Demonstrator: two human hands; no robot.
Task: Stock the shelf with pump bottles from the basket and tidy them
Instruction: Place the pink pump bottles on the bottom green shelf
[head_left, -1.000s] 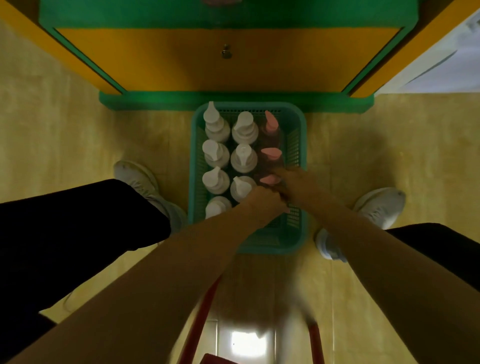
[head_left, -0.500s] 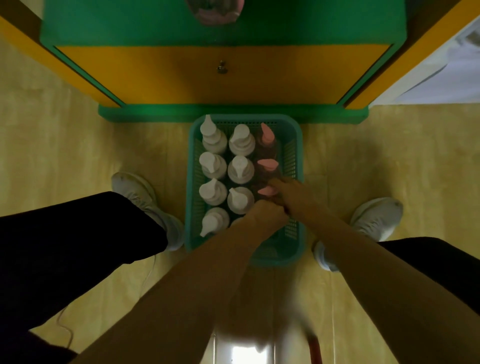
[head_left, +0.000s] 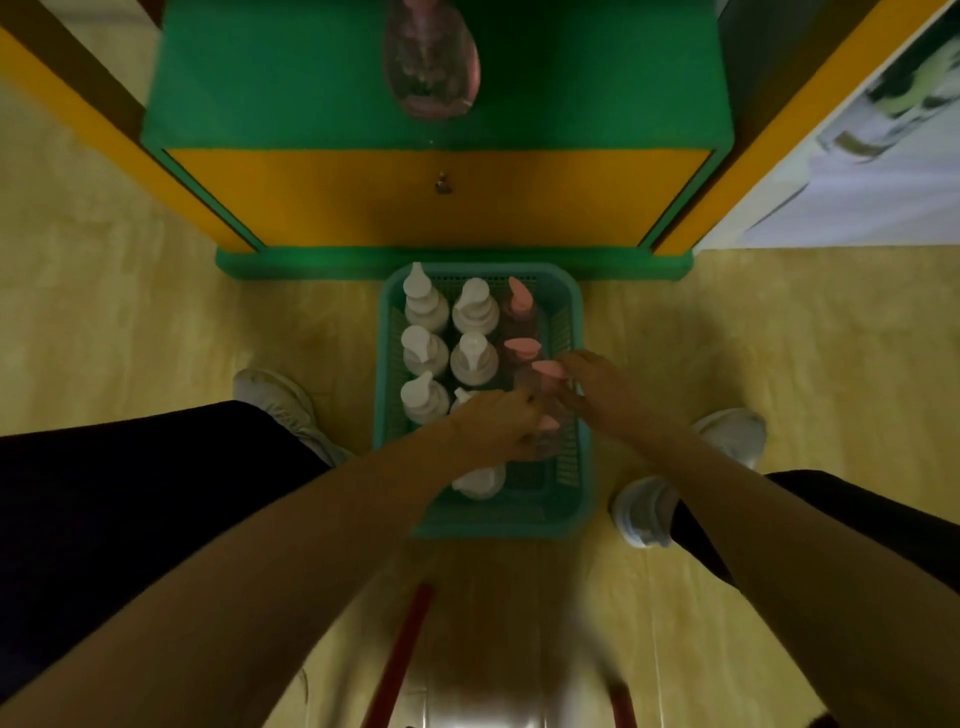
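A teal basket (head_left: 571, 499) stands on the floor against the shelf unit's base. It holds several white pump bottles (head_left: 423, 353) in two columns and clear bottles with pink pumps (head_left: 522, 345) in the right column. My left hand (head_left: 498, 426) grips a pink pump bottle (head_left: 546, 424) at the near end of that column. My right hand (head_left: 597, 389) curls round the pink pump bottle (head_left: 548, 369) just behind it. One pink bottle (head_left: 431, 62) stands on the green shelf (head_left: 597, 93) above.
The shelf unit has a yellow front panel (head_left: 363, 197) with a small knob and a green base (head_left: 311, 262). My shoes (head_left: 280, 405) stand on either side of the basket on the yellow floor. Red bars (head_left: 400, 660) show at the bottom edge.
My hands have drawn slightly apart, each now on its own pink pump bottle. The view has tilted up, so more of the green shelf and its pink bottle shows.
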